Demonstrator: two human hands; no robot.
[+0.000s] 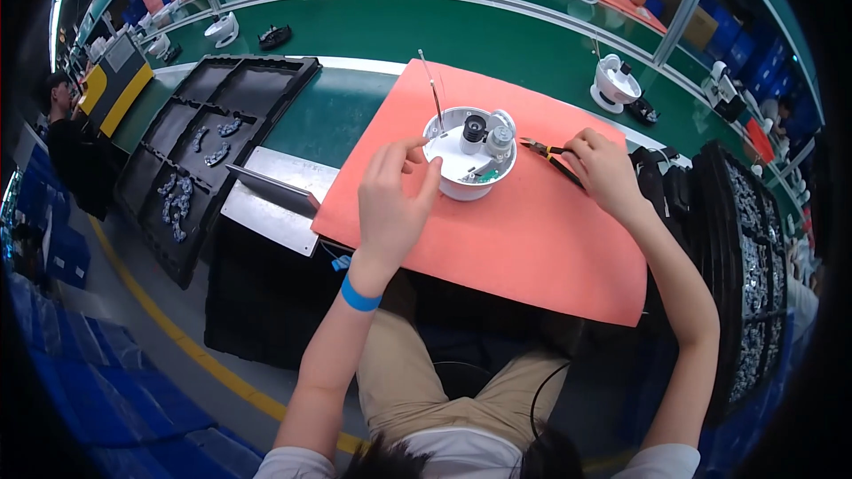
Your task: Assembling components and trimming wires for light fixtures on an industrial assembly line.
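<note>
On the salmon-coloured mat (532, 253) sits a round white camera housing (464, 190), its open side up. Inside it are a black lens cylinder (475, 129), a clear-topped round part (501, 137) and a bit of green circuit board. A thin antenna-like rod (430, 80) rises from its left rim. Beside that rim is my left hand (395, 195), fingers apart and curved toward the housing; whether they touch it I cannot tell. Right of the housing, my right hand (599, 168) has its fingers closed on the handles of small pliers (559, 162), jaws toward the housing.
Left of the mat lie a metal plate (275, 208) with an upright strip and a black compartment tray (151, 177) holding small parts. Black trays (737, 302) stand at the right. On the green conveyor (346, 13) are more white housings (615, 84). Other people work beyond it.
</note>
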